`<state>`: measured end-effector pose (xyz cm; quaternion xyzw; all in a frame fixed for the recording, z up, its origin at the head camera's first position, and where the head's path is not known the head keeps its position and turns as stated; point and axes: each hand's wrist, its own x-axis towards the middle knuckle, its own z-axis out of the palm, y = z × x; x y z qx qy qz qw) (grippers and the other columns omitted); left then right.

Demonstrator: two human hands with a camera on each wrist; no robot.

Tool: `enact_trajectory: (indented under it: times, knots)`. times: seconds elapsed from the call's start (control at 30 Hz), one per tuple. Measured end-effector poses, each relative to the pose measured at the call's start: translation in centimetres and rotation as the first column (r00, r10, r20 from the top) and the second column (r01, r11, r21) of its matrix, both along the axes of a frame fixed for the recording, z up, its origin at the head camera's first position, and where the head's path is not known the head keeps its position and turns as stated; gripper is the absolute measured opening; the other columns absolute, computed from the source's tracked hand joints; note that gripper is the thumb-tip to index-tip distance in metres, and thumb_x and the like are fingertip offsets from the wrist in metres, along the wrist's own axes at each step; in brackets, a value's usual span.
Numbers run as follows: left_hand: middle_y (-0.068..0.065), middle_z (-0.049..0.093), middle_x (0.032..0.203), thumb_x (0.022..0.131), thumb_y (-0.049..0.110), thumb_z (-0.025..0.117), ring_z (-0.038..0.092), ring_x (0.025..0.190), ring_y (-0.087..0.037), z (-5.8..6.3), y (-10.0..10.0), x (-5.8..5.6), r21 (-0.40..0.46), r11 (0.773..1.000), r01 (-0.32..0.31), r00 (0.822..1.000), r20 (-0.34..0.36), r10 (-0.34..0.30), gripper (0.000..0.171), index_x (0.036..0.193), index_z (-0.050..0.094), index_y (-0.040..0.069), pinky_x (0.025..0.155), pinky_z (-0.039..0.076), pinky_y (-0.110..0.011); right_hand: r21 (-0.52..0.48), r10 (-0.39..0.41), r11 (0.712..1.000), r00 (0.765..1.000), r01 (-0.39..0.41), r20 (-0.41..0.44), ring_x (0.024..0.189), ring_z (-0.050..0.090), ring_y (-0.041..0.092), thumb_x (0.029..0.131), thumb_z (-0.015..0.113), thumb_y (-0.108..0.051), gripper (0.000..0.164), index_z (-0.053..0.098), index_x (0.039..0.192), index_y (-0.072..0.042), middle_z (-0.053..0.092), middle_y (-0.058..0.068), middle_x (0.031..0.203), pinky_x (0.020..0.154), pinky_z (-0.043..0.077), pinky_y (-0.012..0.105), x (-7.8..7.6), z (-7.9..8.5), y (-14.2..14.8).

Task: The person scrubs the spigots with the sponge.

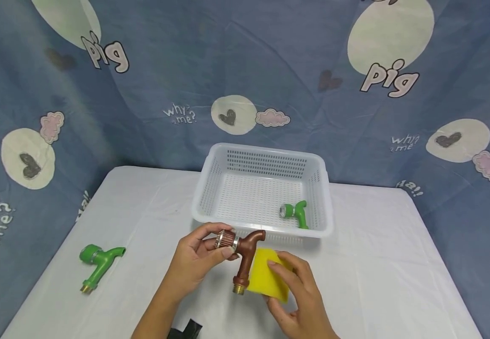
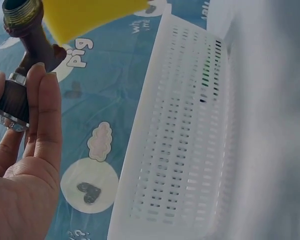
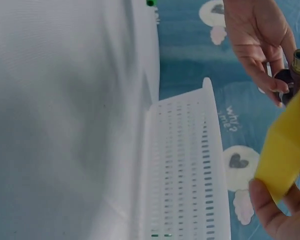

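My left hand [image 1: 196,261] grips a brown faucet [image 1: 249,252] by its ribbed knob, thumb on the near side and fingers behind. The spout points right, and the brass threaded end hangs downward. My right hand [image 1: 297,292] pinches a yellow sponge [image 1: 268,275] between thumb and fingers, right beside the faucet's body. In the left wrist view the brown faucet [image 2: 32,42] has its threaded end up, with the sponge [image 2: 90,17] close behind it. The right wrist view shows the sponge [image 3: 287,145] bent in my right hand, partly covering the faucet.
A white perforated basket [image 1: 200,197] stands behind my hands, with a green faucet [image 1: 299,214] inside at its right. Another green faucet [image 1: 100,263] lies on the white-covered table [image 1: 151,212] at the left. A black object [image 1: 187,329] shows at the front edge. Blue printed cloth [image 1: 245,61] hangs behind.
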<state>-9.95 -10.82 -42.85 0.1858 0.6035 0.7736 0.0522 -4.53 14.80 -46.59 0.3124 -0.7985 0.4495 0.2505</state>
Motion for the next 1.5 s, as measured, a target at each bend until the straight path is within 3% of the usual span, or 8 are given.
enact_trajectory:
  times: [0.1, 0.17, 0.47, 0.6, 0.77, 1.2, 1.3, 1.5]
  knots:
    - [-0.017, 0.070, 0.110, 0.095, -0.008, 0.070, 0.075, 0.093, -0.025, 0.0, -0.1, 0.1, 0.001, 1.000, 0.004, 1.000, 0.008, -0.004, 0.040, 0.132, 0.056, -0.009, 0.086, 0.062, -0.045, -0.036, -0.034, 0.999, 0.998, 0.032, -0.045, 0.126, 0.053, 0.028, 0.103, 0.066, -0.030, 0.048, 0.059, 0.136, 0.004, 0.051, 0.027, 0.139, 0.107, 0.043, 0.017, -0.2, 0.4, -0.3]
    - [-0.017, 0.070, 0.111, 0.095, -0.008, 0.070, 0.075, 0.092, -0.025, 0.0, -0.1, 0.1, -0.002, 1.000, 0.007, 1.000, 0.015, -0.006, 0.040, 0.132, 0.056, -0.009, 0.086, 0.062, -0.045, -0.057, -0.053, 0.997, 0.996, 0.049, -0.071, 0.125, 0.054, 0.028, 0.106, 0.060, -0.037, 0.053, 0.059, 0.135, 0.006, 0.051, 0.028, 0.137, 0.107, 0.043, 0.018, -0.4, 0.7, -0.5]
    - [-0.022, 0.069, 0.112, 0.095, -0.005, 0.072, 0.075, 0.095, -0.027, 0.2, 0.1, 0.4, -0.011, 1.000, 0.006, 0.999, 0.039, -0.005, 0.039, 0.131, 0.057, -0.008, 0.086, 0.062, -0.047, -0.066, -0.044, 0.997, 0.994, 0.038, -0.097, 0.121, 0.053, 0.030, 0.105, 0.060, -0.036, 0.050, 0.059, 0.133, 0.006, 0.051, 0.027, 0.136, 0.102, 0.042, 0.021, -0.9, 0.5, -1.5]
    - [-0.023, 0.068, 0.112, 0.095, -0.004, 0.073, 0.075, 0.094, -0.027, 0.2, 0.0, 0.4, -0.024, 1.000, -0.010, 0.999, 0.049, 0.011, 0.039, 0.131, 0.057, -0.007, 0.086, 0.062, -0.046, -0.045, -0.054, 0.998, 0.997, 0.052, -0.055, 0.122, 0.054, 0.029, 0.095, 0.072, -0.020, 0.048, 0.058, 0.134, 0.003, 0.051, 0.024, 0.139, 0.105, 0.043, 0.020, -0.8, 0.2, -1.6]
    - [-0.019, 0.070, 0.110, 0.095, -0.005, 0.072, 0.075, 0.092, -0.026, 0.0, 0.2, 0.2, -0.015, 1.000, -0.007, 0.999, 0.042, 0.008, 0.039, 0.131, 0.056, -0.007, 0.085, 0.062, -0.046, -0.045, -0.057, 0.997, 0.998, 0.056, -0.023, 0.122, 0.054, 0.028, 0.075, 0.076, -0.002, 0.062, 0.057, 0.134, 0.003, 0.050, 0.022, 0.140, 0.106, 0.044, 0.020, -0.9, 0.0, -1.5]
    - [-0.018, 0.062, 0.112, 0.097, -0.005, 0.070, 0.075, 0.091, -0.025, 0.2, 0.4, 0.1, 0.006, 1.000, -0.017, 0.999, 0.029, 0.017, 0.038, 0.132, 0.055, -0.007, 0.087, 0.062, -0.046, -0.075, -0.001, 0.997, 1.000, 0.003, 0.020, 0.119, 0.056, 0.028, 0.069, 0.080, 0.005, 0.066, 0.057, 0.131, 0.004, 0.053, 0.021, 0.136, 0.106, 0.046, 0.020, -1.4, 0.0, -1.3]
    - [-0.017, 0.063, 0.111, 0.097, -0.006, 0.068, 0.075, 0.090, -0.026, 0.2, 0.3, 0.1, 0.014, 1.000, -0.022, 1.000, 0.018, 0.022, 0.037, 0.132, 0.055, -0.008, 0.086, 0.062, -0.046, -0.077, -0.006, 0.997, 1.000, 0.008, 0.026, 0.119, 0.057, 0.027, 0.072, 0.080, 0.002, 0.064, 0.057, 0.132, 0.004, 0.053, 0.021, 0.137, 0.104, 0.047, 0.019, -1.5, 0.4, -1.0]
    - [-0.017, 0.069, 0.107, 0.097, -0.007, 0.067, 0.076, 0.089, -0.026, 0.1, 0.4, 0.0, 0.027, 0.998, -0.057, 0.998, 0.006, 0.056, 0.036, 0.131, 0.054, -0.008, 0.086, 0.062, -0.047, -0.117, -0.016, 0.993, 0.997, 0.008, -0.072, 0.121, 0.054, 0.027, 0.096, 0.073, -0.022, 0.055, 0.053, 0.134, 0.011, 0.052, 0.026, 0.137, 0.103, 0.047, 0.021, -2.0, 1.6, -1.0]
